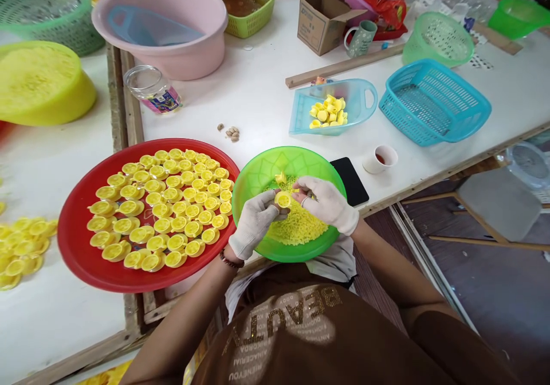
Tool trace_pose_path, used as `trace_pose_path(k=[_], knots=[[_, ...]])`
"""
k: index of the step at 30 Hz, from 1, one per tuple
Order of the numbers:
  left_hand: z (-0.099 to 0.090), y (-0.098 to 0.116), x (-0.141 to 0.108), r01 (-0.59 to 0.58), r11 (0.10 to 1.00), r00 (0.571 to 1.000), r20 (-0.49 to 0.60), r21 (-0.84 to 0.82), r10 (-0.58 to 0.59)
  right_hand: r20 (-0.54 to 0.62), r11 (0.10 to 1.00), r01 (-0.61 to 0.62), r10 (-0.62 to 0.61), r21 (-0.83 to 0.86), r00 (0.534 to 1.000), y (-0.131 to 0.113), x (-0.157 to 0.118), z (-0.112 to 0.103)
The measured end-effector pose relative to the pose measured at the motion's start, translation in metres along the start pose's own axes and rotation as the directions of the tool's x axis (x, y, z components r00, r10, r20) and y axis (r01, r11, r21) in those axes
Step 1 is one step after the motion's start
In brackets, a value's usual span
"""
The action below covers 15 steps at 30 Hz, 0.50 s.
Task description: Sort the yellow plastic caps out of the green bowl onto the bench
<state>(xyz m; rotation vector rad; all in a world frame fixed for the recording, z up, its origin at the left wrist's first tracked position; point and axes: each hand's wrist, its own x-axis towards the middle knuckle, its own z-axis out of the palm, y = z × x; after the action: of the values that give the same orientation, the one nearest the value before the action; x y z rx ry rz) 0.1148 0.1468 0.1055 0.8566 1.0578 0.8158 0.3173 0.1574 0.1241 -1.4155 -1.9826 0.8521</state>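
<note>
A long white work table (258,58) fills the middle of the view. At nine o'clock from a green plastic bowl (258,181) lies a large round red tray (81,247), covered with rows of yellow plastic caps (172,201). At twelve o'clock from the bowl sits a pale blue plastic scoop (358,101) holding a small heap of loose caps (329,113), and at one o'clock a teal mesh basket (433,101) lies tilted. A white cup (380,158) stands at two o'clock, with a black phone (350,180) just beside the bowl's rim. Inside the bowl is a mound of small yellow pieces (296,224).

The white-gloved left hand (253,223) and right hand (329,204) are together above the mound. Left fingers (272,207) pinch one yellow cap (282,200); right fingertips (301,193) meet its edge, though whether they grip it cannot be told.
</note>
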Motion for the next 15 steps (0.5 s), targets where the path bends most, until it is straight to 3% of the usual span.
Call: trace_pose_path(k=[5,9,13,15], knots=[[0.002,0.003,-0.005,0.034,0.999,0.995,0.098,-0.006,-0.034,0.139,1.000,0.020,-0.019,-0.005,0.990,-0.013,0.005,0.011],[0.000,0.010,-0.016,0.046,0.999,0.994,0.099,-0.021,-0.044,0.215,0.998,0.058,-0.057,0.001,0.975,-0.023,0.014,0.004],[-0.028,0.020,-0.039,-0.160,0.966,0.982,-0.068,0.203,0.177,0.291,0.987,0.153,-0.161,0.053,0.943,-0.050,0.044,0.011],[-0.057,0.022,-0.060,-0.245,0.902,0.915,-0.223,0.355,0.336,0.321,0.971,0.215,-0.236,0.101,0.917,-0.071,0.064,0.030]])
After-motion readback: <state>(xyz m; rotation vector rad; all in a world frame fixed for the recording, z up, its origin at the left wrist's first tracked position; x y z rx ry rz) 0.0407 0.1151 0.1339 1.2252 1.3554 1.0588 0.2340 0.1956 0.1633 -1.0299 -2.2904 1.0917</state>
